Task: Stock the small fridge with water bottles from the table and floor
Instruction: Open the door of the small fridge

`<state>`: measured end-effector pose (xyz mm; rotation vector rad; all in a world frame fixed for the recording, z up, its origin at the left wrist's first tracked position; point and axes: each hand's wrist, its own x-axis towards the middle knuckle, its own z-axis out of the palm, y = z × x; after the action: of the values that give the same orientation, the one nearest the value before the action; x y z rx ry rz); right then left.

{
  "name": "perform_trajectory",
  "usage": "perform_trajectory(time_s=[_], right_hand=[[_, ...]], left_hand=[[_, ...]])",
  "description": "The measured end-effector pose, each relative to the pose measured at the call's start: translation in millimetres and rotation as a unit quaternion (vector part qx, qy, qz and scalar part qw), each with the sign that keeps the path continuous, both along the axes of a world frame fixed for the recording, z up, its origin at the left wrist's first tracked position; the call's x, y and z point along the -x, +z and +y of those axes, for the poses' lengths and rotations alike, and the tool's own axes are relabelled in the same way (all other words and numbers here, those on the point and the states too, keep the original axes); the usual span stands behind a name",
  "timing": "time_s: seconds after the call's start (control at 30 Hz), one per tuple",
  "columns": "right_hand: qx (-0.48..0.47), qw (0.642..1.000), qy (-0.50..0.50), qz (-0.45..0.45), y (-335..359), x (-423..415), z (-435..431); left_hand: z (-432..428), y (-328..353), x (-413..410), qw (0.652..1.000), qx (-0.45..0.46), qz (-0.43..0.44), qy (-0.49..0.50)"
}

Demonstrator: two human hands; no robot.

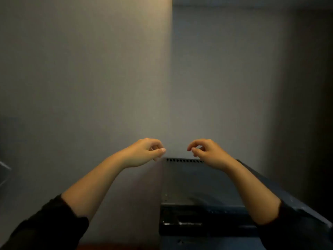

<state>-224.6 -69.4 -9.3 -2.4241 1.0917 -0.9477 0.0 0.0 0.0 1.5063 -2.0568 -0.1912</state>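
left hand (pixel 144 152): raised, fingers loosely curled, holding nothing | right hand (pixel 207 152): raised, loosely curled, holding nothing

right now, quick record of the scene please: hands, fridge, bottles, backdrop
left hand: raised, fingers loosely curled, holds nothing
right hand: raised, loosely curled, holds nothing, above the fridge's back edge
fridge: dark blue top seen from above, under the right forearm
vents: row of slots along the top's back edge
door: cannot tell if open
bottles: none in view
wall: plain, behind both hands
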Motion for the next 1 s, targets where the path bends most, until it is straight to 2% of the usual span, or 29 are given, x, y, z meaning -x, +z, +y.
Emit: perform_trajectory(time_s=[0.2, 0.27, 0.33, 0.5, 0.7, 1.0], right_hand=[[-0.033, 0.998, 0.003, 0.053, -47.5, 4.3, 24.7], [-0.039, 0.997, 0.008, 0.061, -65.1, 7.4, 34.1], [-0.029, 0.997, 0.005, 0.067, -77.7, 10.8, 43.0], [0.036, 0.995, -0.044, 0.083, -107.0, 16.9, 58.9], [0.103, 0.986, -0.078, 0.105, -131.8, 21.6, 67.2], [0.096, 0.984, -0.100, 0.108, -133.8, 17.8, 73.5]], left_hand=[[23.3, -51.5, 2.1, 0.998, -0.045, 0.022, -0.027], [31.5, -71.4, 3.3, 0.998, -0.045, 0.004, -0.039], [34.2, -89.3, 4.6, 0.998, -0.041, -0.018, -0.045], [40.6, -128.7, 13.5, 0.997, -0.048, 0.001, -0.060], [43.7, -143.7, 25.4, 0.998, -0.005, 0.033, -0.047], [49.9, -165.0, 41.8, 0.990, 0.049, 0.131, -0.002]])
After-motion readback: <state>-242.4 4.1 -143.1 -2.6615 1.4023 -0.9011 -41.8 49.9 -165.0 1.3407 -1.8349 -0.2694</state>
